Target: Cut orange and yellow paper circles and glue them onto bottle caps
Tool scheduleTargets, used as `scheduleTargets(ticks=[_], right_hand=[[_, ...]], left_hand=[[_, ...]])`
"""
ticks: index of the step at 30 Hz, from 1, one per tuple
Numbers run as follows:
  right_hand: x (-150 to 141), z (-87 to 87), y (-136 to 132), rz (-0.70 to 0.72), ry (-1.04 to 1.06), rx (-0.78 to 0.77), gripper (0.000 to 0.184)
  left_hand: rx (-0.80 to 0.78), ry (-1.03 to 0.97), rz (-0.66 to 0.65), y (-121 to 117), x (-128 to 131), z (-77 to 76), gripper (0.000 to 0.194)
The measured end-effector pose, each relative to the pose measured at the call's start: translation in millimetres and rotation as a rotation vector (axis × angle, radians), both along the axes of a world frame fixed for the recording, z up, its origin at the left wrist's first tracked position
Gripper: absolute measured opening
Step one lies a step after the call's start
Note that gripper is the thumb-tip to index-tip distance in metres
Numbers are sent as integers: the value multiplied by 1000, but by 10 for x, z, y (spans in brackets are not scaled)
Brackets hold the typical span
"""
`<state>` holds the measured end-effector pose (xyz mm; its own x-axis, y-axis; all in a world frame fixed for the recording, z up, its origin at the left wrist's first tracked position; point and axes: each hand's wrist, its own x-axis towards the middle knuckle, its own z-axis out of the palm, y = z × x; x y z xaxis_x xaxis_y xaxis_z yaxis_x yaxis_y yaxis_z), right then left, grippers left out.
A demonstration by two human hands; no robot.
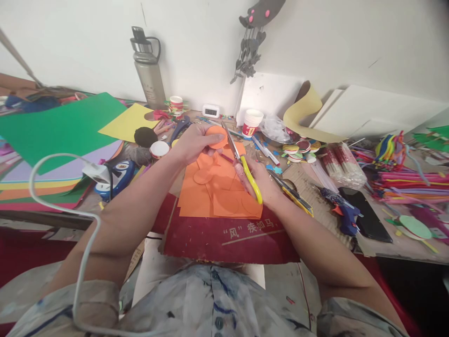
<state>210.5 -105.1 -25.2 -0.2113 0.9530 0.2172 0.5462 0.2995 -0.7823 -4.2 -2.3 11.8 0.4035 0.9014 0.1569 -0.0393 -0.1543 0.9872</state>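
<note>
My left hand [194, 142] is closed on an orange paper disc [216, 136], held up above the desk. My right hand [257, 182] grips yellow-handled scissors [242, 161], whose blades point up toward the disc's right edge. Below both hands lie orange paper sheets [219, 194] with cut circles, resting on a dark red card [228, 236] printed with white characters.
Green [59, 124], yellow and other coloured sheets cover the left side. A grey bottle [149, 70] stands at the wall. A paper cup [251, 122], a blue glue gun [343, 210], a black phone [368, 217], pipe cleaners [407, 182] and a white cable [63, 206] are around.
</note>
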Motion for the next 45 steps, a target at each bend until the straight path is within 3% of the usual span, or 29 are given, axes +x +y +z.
scheduleTargets(ticks=[22,29,36,41,45], right_hand=[[-47,29,-45,-4,26,-57,68],[-18,-10,-2,7,6,-30,67],[53,-108,205,-77,-366,13,57],[10,-104,196,-150,-657,-51,50],[-27,-54,171,-199,-789,-105,49]], left_hand=[[-53,56,-8,48,-93,16,20],[-76,203,-112,85,-202,43,16],[-30,585,-205,87,-348,159,20],[25,859,-451,52,-346,205,22],[-45,899,-486,48,-248,150,23]])
